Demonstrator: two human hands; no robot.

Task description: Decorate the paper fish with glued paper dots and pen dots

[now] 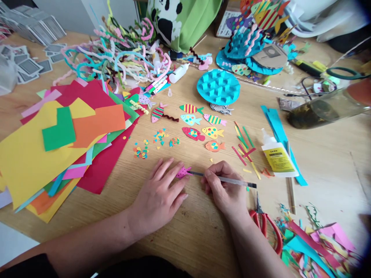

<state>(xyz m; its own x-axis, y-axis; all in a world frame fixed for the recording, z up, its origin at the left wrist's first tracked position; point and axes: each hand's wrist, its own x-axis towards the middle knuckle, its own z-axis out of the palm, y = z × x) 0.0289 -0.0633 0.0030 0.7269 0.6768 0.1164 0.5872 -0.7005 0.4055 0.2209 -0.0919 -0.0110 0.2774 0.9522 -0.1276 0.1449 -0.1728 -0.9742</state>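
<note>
A small pink paper fish with dark dots [182,172] lies on the wooden table, partly covered by the fingers of my left hand [164,189]. That hand rests flat, fingers stretched out and slightly apart. My right hand [224,187] pinches a slim pen with a clear barrel [237,181], its tip touching the fish's tail end. Beyond the hands lie several decorated paper fish, among them a yellow spotted fish [213,132], a red fish [193,133] and an orange fish [215,146]. Small paper dots [141,150] and triangles [160,136] sit in little piles.
Stacked coloured paper [26,154] spreads at left, below tangled pipe cleaners [116,58]. On the right are a glue bottle [278,158], red-handled scissors [265,222], paper scraps [319,247] and a jar of dark liquid [327,106]. A blue slotted disc [218,87] stands behind the fish.
</note>
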